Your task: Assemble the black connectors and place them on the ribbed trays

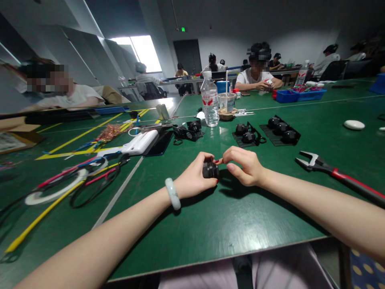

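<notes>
My left hand [201, 174], with a pale bangle [172, 194] at its wrist, is closed around a black cable gland [211, 170] just above the green table. Thumb and fingers grip it from the left, its ridged end facing right. My right hand [245, 165] is close by on the right, holding nothing that I can see. Its index finger reaches toward the gland, and its thumb is apart from it. Whether that fingertip touches the gland is unclear. Beyond the hands, more black fittings lie on a dark mesh piece [247, 134] and on a second mesh piece [281, 130].
At right lies a red-handled adjustable wrench [339, 174]. A water bottle [209, 100] and a cup with a straw [226, 102] stand ahead. Cables [51, 214], a white power strip [140, 142] and copper wire [110, 133] occupy the left. Other people sit at tables beyond.
</notes>
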Available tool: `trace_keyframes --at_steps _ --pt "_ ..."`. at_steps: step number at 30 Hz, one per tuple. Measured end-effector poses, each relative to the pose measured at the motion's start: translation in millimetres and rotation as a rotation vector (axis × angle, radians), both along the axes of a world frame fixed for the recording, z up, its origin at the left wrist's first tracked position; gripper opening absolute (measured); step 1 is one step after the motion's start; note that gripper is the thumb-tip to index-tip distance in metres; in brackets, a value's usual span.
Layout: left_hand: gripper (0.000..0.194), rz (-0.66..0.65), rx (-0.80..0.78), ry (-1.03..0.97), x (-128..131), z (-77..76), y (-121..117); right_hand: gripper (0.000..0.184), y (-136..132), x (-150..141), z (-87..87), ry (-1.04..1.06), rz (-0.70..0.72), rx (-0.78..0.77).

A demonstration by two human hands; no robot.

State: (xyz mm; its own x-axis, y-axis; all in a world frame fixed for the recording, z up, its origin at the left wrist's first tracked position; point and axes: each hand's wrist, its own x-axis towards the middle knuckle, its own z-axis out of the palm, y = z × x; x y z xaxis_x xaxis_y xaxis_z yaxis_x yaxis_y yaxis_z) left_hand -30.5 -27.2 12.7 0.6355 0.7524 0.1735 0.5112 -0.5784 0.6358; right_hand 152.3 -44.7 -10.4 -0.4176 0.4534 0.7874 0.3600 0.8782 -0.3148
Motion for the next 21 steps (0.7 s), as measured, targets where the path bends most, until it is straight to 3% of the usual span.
trace_keyframes --at_steps 21 --pt "0.045 -0.013 0.000 0.016 -0.9 0.3 -0.2 0.019 0.1 0.6 0.4 0.034 -0.029 0.013"
